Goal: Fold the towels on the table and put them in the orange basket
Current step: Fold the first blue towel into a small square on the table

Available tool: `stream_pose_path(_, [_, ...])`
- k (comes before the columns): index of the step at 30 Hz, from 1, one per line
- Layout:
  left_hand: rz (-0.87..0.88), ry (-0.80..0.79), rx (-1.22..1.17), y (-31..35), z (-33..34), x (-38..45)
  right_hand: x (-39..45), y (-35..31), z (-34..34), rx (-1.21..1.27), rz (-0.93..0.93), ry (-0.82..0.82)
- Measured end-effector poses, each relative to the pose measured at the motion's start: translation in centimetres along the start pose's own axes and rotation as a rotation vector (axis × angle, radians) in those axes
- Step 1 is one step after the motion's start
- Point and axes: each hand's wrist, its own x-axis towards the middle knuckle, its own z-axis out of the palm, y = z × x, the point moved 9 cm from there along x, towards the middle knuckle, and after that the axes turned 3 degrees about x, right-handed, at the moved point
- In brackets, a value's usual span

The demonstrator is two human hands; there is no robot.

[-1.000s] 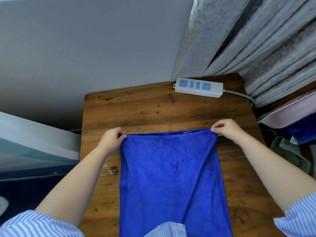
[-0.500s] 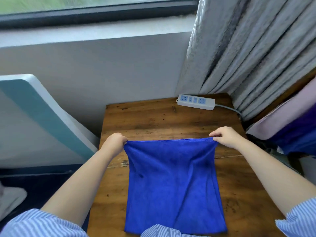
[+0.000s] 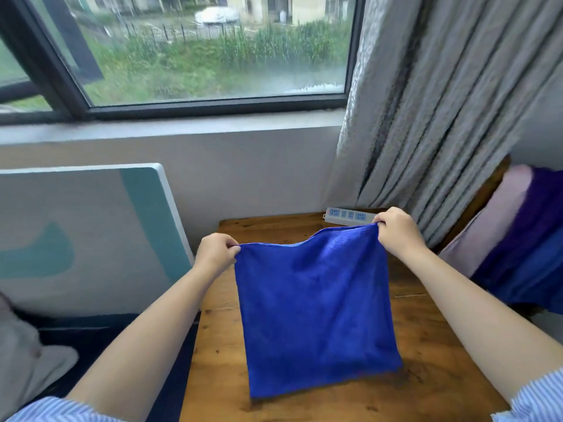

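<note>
Since the earlier frame both hands have lifted the top edge of the blue terry-cloth towel (image 3: 316,315) clear of the wooden table (image 3: 432,354), the right corner higher than the left, and the view has tilted up to take in the dark-framed window (image 3: 195,56).

Left hand (image 3: 214,252): fingers curled, pinching the towel's upper left corner. Right hand (image 3: 396,231): fingers curled, pinching the upper right corner. Between them the top edge sags in a shallow dip. The towel hangs as a near-square panel, doubled along the top, its lower edge lying on the table near the front.

Behind the towel's right corner a white plastic power strip (image 3: 347,215) with blue sockets rests at the table's far edge, partly covered by the right hand. Grey pleated curtain (image 3: 441,117) hangs at the right, down to the table's rear corner. At the far right a stack of fabric, pale pink (image 3: 496,226) and dark blue-purple (image 3: 536,248), is draped over something not identifiable. A white panel with teal shapes (image 3: 91,233) leans against the wall at the left.

Table surface is knotted, varnished plank with visible grain. Striped blue-and-white sleeves (image 3: 536,400) show at the bottom corners.
</note>
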Motion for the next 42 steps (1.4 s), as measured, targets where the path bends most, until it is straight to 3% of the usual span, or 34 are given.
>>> stream_pose_path(6, [0.039, 0.325, -0.206, 3.8, -9.4, 0.1, 1.1, -4.7, -9.9, 0.156, -0.031, 0.337])
stream_pose_path(15, [0.143, 0.646, -0.250, 6.8, -16.4, -2.5, 0.3, -6.6, -16.4, 0.387, 0.025, 0.548])
stream_pose_path(17, [0.132, 0.566, -0.088, 6.2, -16.5, -2.0, 0.5, -6.3, -16.3, 0.326, 0.017, 0.482])
stream_pose_path(20, [0.066, 0.324, 0.199, 5.1, -14.4, -1.3, 0.7, -6.7, -13.9, 0.145, -0.025, 0.256])
stream_pose_path(25, [0.140, 0.563, -0.033, 6.3, -16.5, -2.9, -1.2, -6.6, -15.9, 0.218, -0.080, 0.512])
stream_pose_path(28, [0.091, 0.376, 0.214, 5.9, -14.7, -1.8, 0.1, -5.6, -13.7, 0.119, -0.017, 0.256])
stream_pose_path(31, [0.111, 0.303, 0.388, 5.0, -13.1, -1.7, 0.6, -4.9, -12.9, 0.107, 0.016, 0.173])
stream_pose_path(34, [0.098, 0.287, 0.356, 4.0, -12.4, -1.4, 1.0, -4.9, -11.7, 0.084, 0.034, 0.129])
stream_pose_path(38, [-0.016, 0.149, 0.050, 2.3, -10.7, -0.3, 1.9, -4.0, -9.0, 0.171, 0.138, 0.055])
stream_pose_path(42, [-0.138, 0.140, -0.092, 1.5, -10.2, 1.4, 3.7, -4.3, -7.4, 0.177, 0.155, 0.111])
